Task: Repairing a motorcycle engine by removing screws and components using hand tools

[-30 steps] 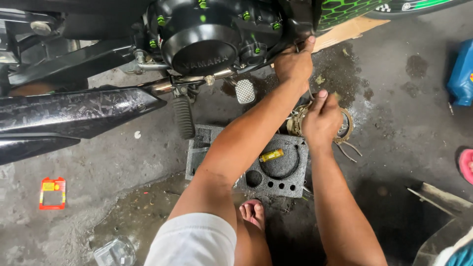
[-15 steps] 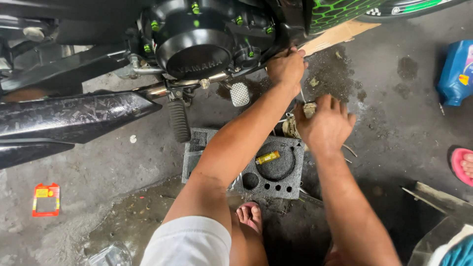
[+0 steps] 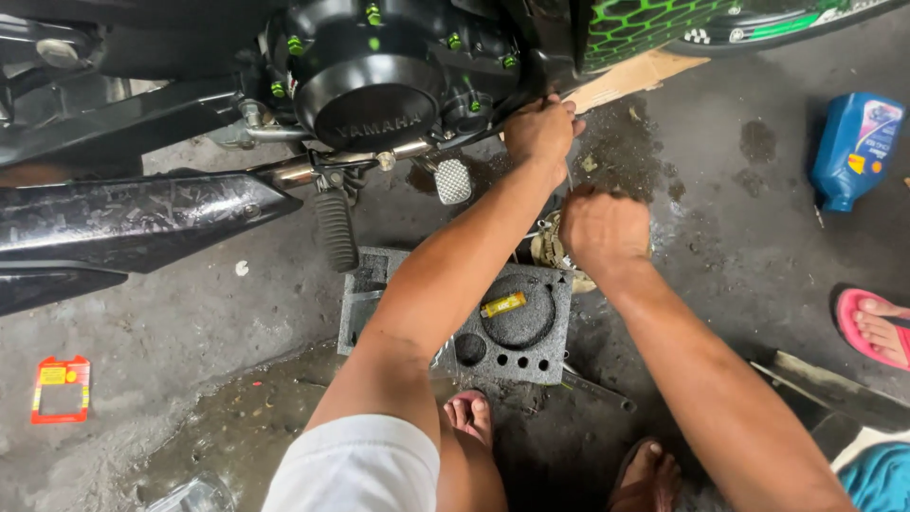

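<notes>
1. Black metal fills the top of the view: a motorcycle engine (image 3: 379, 85) with green bolts, its round cover facing the camera, and a green-patterned fairing (image 3: 654, 24) to its right.
2. Below the engine a chrome pipe (image 3: 303, 171) runs leftward, with a ribbed footpeg (image 3: 336, 228) and a studded pedal (image 3: 453, 180) hanging under it.
3. A grey foam tray (image 3: 531, 337) lies on the oil-stained concrete floor (image 3: 739, 256), under the forearms; a small yellow piece (image 3: 503, 304) rests in its round recess.
4. A blue oil bottle (image 3: 858, 147) stands well apart on the right, a strip of cardboard (image 3: 630, 76) lies under the fairing, and a red card (image 3: 60, 389) lies far left.
5. Another person's foot in a pink sandal (image 3: 877, 327) shows at the right edge; the worker's own bare toes (image 3: 469, 417) sit just below the tray.
6. The left hand (image 3: 540, 128) is up at the engine's lower right edge, fingers curled shut against the frame there; what they grip is hidden.
7. The right hand (image 3: 602, 228) is closed in a fist just right of and below the left one, over a pale rag-like bundle (image 3: 550, 248) on the floor beside the tray; whether it clamps the bundle I cannot tell.
8. The left forearm crosses the tray and hides part of it.
</notes>
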